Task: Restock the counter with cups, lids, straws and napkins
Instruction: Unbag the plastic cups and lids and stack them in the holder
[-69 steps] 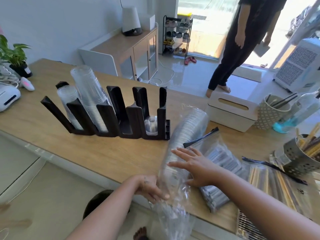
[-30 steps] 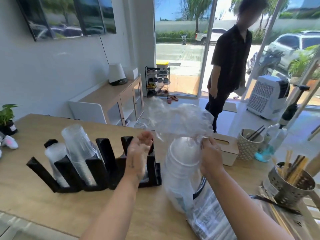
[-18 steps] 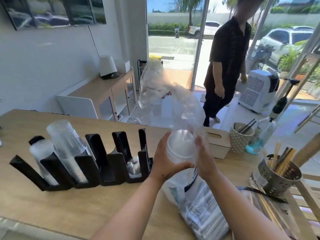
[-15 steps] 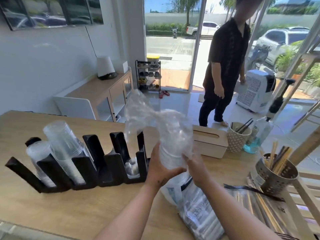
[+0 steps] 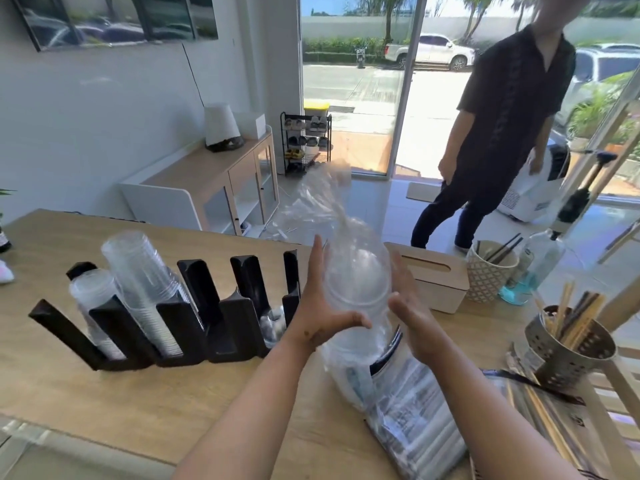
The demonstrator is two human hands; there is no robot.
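A clear plastic bag of stacked dome lids (image 5: 356,271) stands upright on the wooden counter (image 5: 138,403), its loose top flopping up and back. My left hand (image 5: 320,306) grips the bag's left side, thumb hooked across the front. My right hand (image 5: 408,303) presses flat against the right side with straight fingers. To the left stands a black slotted organiser (image 5: 214,327) holding two stacks of clear cups (image 5: 145,282) and a few small lids (image 5: 273,323). Bagged wrapped straws (image 5: 415,424) lie under the lid bag.
A wood-topped napkin box (image 5: 433,282), a patterned cup of black straws (image 5: 488,275), a spray bottle (image 5: 535,268) and a perforated metal holder of paper straws (image 5: 568,348) stand at right. A person in black (image 5: 502,133) stands beyond the counter.
The lid bag was raised from lying on the counter to standing upright. In the last half second my hands have stayed on its sides and the loose top has swung up and back.
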